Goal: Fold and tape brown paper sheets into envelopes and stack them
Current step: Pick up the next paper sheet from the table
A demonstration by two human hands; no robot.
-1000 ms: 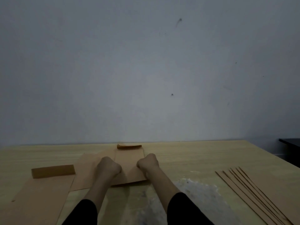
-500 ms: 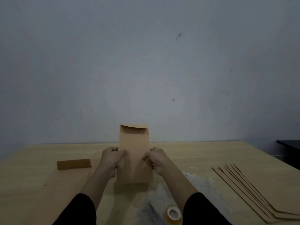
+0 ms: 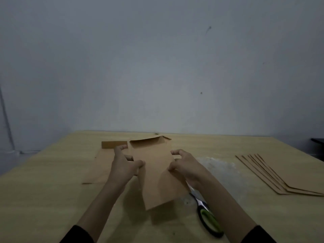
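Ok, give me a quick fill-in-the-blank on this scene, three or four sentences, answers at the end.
1. The brown paper envelope is held by ____ hands.
2. The scissors have handles trimmed in ____.
3. The fanned stack of brown paper sheets lies on the person's ____ side of the wooden table.
4. The envelope's flap at the far end is ____, not sealed.

Missing words: both; green; right; open

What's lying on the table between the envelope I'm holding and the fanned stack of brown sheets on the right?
In the head view, a crinkled clear plastic sheet and green-handled scissors.
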